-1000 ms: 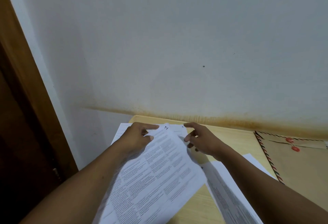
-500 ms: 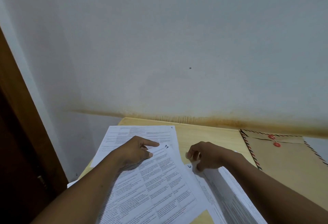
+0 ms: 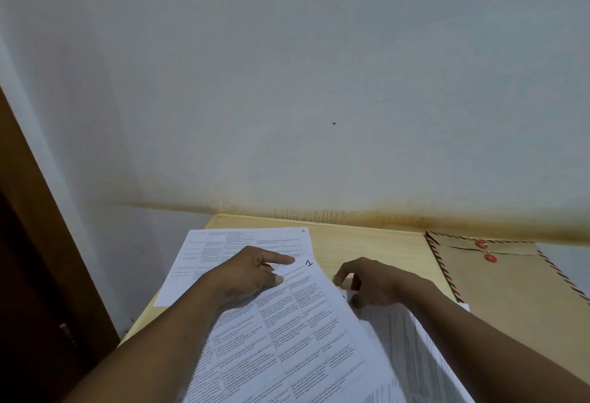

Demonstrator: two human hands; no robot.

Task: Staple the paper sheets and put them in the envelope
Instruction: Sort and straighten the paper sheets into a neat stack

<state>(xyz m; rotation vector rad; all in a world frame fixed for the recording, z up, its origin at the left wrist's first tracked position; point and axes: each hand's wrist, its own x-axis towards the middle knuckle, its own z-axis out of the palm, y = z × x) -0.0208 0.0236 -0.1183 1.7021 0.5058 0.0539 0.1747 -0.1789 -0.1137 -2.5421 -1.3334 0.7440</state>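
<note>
Hands: two, left hand (image 3: 252, 270) and right hand (image 3: 370, 281). Paper sheets (image 3: 287, 338): at least three; blurred stack at right, count unclear. Envelope (image 3: 510, 300): one. Red buttons (image 3: 481, 244) on envelope: two. Table (image 3: 367, 243): one.

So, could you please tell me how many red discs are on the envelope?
2. One red disc sits on the flap of the envelope, the other just below it. None appears hidden.
</note>
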